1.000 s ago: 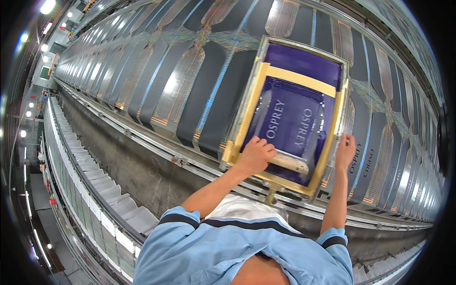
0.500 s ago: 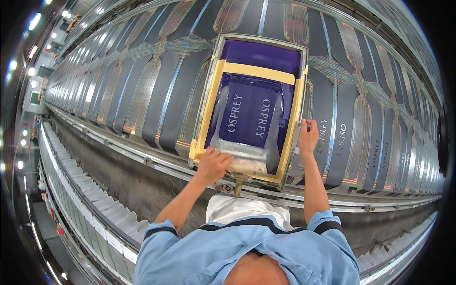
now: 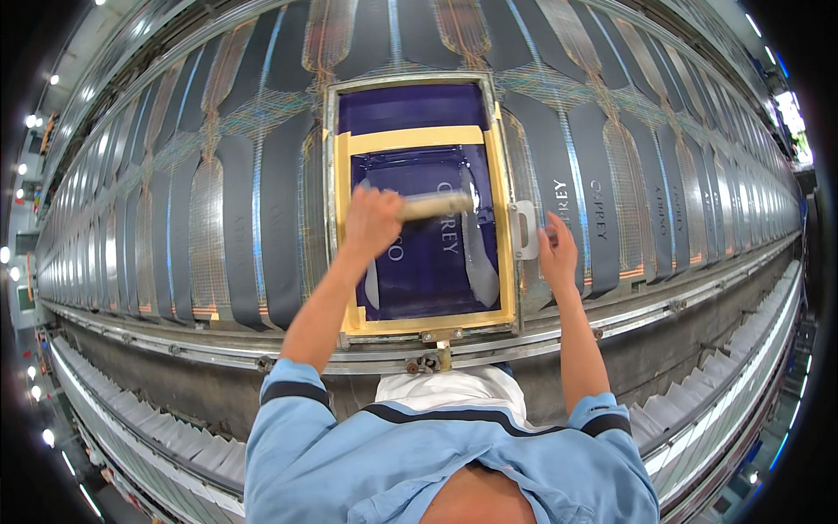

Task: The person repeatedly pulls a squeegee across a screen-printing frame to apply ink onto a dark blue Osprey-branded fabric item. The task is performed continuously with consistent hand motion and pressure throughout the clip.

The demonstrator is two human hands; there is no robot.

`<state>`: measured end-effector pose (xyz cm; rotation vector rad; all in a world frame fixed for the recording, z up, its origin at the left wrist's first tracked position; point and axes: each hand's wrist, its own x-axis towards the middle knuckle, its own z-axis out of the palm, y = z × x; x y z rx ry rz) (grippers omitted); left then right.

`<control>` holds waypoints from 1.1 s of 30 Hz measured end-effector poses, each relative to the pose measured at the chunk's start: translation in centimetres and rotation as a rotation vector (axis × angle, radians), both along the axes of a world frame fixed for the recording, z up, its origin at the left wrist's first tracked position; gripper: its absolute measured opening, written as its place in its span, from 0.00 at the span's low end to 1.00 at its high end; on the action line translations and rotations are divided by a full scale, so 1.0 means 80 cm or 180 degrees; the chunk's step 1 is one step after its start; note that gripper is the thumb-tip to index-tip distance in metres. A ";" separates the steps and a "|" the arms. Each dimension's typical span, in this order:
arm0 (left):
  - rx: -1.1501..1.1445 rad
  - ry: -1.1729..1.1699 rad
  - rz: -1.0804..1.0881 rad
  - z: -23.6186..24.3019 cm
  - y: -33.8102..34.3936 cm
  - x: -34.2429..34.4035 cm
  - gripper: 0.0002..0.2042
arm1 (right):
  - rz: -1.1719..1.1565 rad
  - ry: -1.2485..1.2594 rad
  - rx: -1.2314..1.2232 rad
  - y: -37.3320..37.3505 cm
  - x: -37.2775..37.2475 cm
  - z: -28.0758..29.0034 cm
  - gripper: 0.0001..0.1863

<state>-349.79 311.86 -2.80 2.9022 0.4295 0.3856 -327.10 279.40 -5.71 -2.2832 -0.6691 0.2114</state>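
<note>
My left hand (image 3: 374, 218) is closed round a pale squeegee (image 3: 436, 206), slightly blurred, across a screen-printing screen (image 3: 419, 279) with purple mesh, pale ink smears and lettering. The screen has a metal frame with yellow tape (image 3: 410, 136). At its right side is a white handle (image 3: 525, 229); my right hand (image 3: 559, 244) is beside it, fingers loosely bent and apart; whether they touch it is unclear. Dark shaped pieces (image 3: 598, 227) lie under and beside the screen, some bearing light lettering.
The long printing table carries rows of dark pieces (image 3: 279, 227) and curves away both sides. A metal rail (image 3: 637, 316) runs along its near edge. Below are white sheets (image 3: 192, 432) in racks. Lights and other equipment show at the far edges.
My left hand has moved the squeegee up the screen from its near end. My right hand's fingers have loosened. The whole view has turned, with the screen now more upright and central.
</note>
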 end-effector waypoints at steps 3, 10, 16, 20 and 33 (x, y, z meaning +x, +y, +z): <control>-0.0284 0.0062 0.0011 0.002 0.064 0.050 0.09 | -0.0223 -0.0123 -0.0138 -0.081 -0.016 0.006 0.18; -0.0159 0.0380 -0.0027 0.003 0.019 0.033 0.18 | -0.0517 -0.0648 -0.0316 -0.210 -0.061 -0.025 0.12; -0.0062 0.0331 -0.0330 0.017 -0.131 -0.115 0.18 | -0.0585 -0.0982 -0.0178 -0.207 -0.094 -0.040 0.14; -0.0102 0.0420 -0.0259 0.042 -0.142 -0.127 0.18 | -0.0494 -0.1092 -0.0023 -0.209 -0.089 -0.042 0.14; -0.0292 0.0589 -0.2801 0.023 -0.139 0.112 0.18 | -0.0683 -0.0976 -0.0024 -0.214 -0.089 -0.047 0.11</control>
